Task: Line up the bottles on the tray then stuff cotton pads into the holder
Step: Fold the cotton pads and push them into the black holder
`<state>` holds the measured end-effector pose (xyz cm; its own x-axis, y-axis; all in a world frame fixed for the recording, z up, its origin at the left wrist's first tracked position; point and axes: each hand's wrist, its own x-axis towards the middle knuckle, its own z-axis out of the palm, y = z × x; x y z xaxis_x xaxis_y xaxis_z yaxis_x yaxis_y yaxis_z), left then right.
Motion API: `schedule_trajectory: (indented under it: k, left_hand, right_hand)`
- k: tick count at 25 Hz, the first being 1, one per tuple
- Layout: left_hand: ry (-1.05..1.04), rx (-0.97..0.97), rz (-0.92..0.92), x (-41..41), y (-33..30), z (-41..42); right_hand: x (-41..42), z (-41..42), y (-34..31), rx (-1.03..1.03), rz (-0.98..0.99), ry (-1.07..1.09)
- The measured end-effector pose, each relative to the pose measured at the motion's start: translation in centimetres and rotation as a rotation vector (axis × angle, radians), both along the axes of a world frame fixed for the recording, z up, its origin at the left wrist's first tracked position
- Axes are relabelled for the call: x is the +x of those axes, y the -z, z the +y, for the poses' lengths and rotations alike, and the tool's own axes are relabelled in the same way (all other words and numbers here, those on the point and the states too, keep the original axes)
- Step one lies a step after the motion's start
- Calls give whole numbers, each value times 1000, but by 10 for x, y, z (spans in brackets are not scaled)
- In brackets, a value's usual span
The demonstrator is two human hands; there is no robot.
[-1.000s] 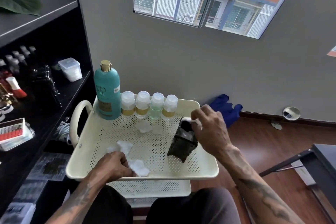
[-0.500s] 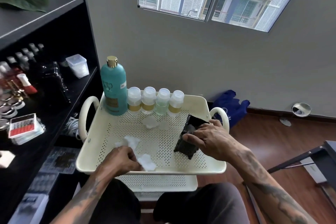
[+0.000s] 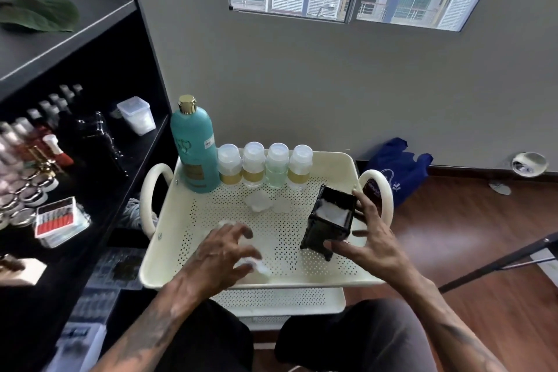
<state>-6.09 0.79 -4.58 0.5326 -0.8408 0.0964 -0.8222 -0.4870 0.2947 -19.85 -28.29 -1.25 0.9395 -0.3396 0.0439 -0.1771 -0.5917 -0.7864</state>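
Our right hand, fingers spread, cups the black holder, upright and tilted away from us. Our left hand, spread, presses cotton pads beneath it.

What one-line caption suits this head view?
Bottles lined up on tray; right hand steadies holder, left hand gathers cotton pads.

Left hand palm down, fingers spread and slightly curled, forearm reaching in from lower left. Right hand open, fingers splayed, thumb pointing left, wrist bent, forearm angling in from lower right. Both forearms bare and tattooed.
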Motion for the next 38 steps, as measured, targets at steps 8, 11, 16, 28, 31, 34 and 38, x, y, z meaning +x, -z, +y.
schedule_trajectory:
  k: [8,11,16,28,31,34,38]
  left_hand:
    - [-25,-392,197,9,-70,-40]
    - [-1,-509,271,7,-113,-77]
    - [37,-194,330,15,-129,-146]
    - [254,161,-91,-3,-138,-146]
    - [265,532,-30,-14,-135,-157]
    - [273,961,-20,-15,-126,-182]
    - [289,1039,-53,-11,-132,-190]
  right_hand:
    - [0,19,31,194,-186,139]
    - [1,19,35,182,-218,147]
    - [1,17,37,181,-233,145]
    - [3,15,47,183,-282,96]
    - [3,15,49,183,-277,81]
    - [3,14,49,169,-259,86]
    - [2,14,50,173,-230,107]
